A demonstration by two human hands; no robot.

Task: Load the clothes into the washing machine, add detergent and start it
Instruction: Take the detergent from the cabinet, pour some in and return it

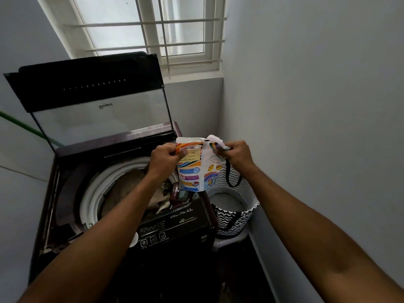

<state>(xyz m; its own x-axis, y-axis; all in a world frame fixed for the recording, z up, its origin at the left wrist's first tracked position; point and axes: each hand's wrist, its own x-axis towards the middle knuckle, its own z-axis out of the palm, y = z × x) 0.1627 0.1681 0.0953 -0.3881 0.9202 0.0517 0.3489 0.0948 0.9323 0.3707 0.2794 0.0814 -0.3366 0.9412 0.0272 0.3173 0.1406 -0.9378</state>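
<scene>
Both hands hold detergent packet (194,165) above washing machine (175,232) right front corner: left hand (167,159) pinches top left edge, right hand (237,155) pinches torn top right. Lid (91,99) up, clothes (129,189) in drum. Zigzag laundry basket (235,217) beside machine, barred window (148,31) behind, grey walls.

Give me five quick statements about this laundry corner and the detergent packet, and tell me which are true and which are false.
1. Both hands hold the detergent packet by its top edge. True: the left hand and the right hand each pinch a top corner.
2. The washing machine lid is shut. False: it stands raised, open.
3. Clothes lie inside the drum. True.
4. The laundry basket stands left of the machine. False: it stands to its right, by the wall.
5. The basket is heaped with clothes. False: its pale inside shows, with no clothes visible.
</scene>
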